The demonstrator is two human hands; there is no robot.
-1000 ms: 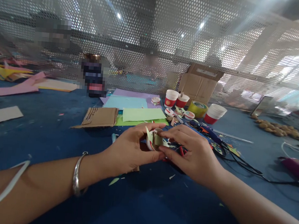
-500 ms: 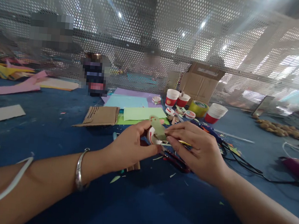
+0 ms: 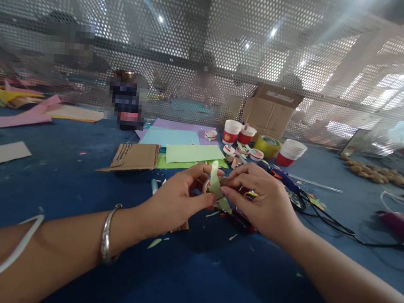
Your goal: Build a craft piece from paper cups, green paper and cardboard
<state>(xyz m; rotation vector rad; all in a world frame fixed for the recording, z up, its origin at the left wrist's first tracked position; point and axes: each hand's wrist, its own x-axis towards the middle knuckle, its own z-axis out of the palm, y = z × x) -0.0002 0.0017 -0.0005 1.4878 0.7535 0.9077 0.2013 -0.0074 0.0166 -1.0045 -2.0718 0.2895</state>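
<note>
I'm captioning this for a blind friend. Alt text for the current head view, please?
A left hand holds a small red-and-white piece while the right hand pinches a pale green paper cutout in front of it, above a blue table. Beyond are coloured paper, corrugated cardboard, paper cups and yellow tape.

Near edge: bare tabletop (image 3: 212, 279) left room to pass.
Far edge: mesh screen (image 3: 181, 69), paper cups (image 3: 231, 133) and cardboard box (image 3: 269, 116) blocked passage.
Right edge: black cable (image 3: 353, 238) lay across.
</note>
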